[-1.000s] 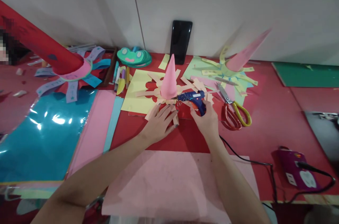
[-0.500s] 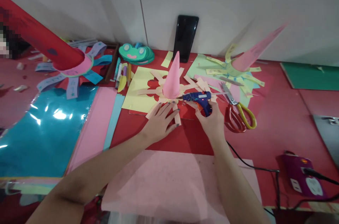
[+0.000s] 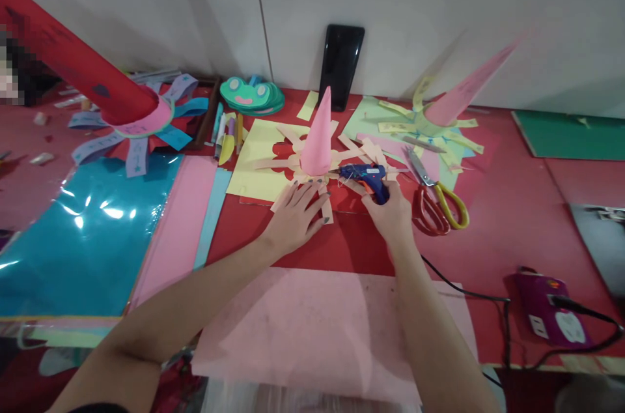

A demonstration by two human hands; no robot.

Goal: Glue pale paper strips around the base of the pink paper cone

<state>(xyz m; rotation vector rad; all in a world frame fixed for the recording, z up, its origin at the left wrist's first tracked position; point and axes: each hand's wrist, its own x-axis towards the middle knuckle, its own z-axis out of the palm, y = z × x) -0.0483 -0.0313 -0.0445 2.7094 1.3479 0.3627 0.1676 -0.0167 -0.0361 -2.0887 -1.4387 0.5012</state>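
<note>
My right hand [image 3: 393,208] grips a blue hot glue gun [image 3: 364,174], its nozzle pointing left at the base of a pink paper cone [image 3: 317,142]. The cone stands upright amid peach paper strips [image 3: 273,164] that spread outward over a red paper shape [image 3: 280,150]. Beneath these lies a pale yellow sheet [image 3: 239,182]. My left hand [image 3: 295,217] rests flat with fingers spread, pressing on strips just in front of the cone. To the right of the glue gun lie scissors [image 3: 430,195] with one red and one yellow handle.
A black phone [image 3: 340,68] leans on the wall. Frog-faced paper cutouts [image 3: 251,97] and markers [image 3: 227,136] lie behind left. Decorated cones, one red [image 3: 83,61] and one pink [image 3: 473,84], stand at either side. A purple power box [image 3: 549,309] with black cords sits at right.
The view has shifted slightly, so everything sits a little higher in the picture. Both hands keep nearly the same places; the glue gun's nozzle stays by the cone's base.
</note>
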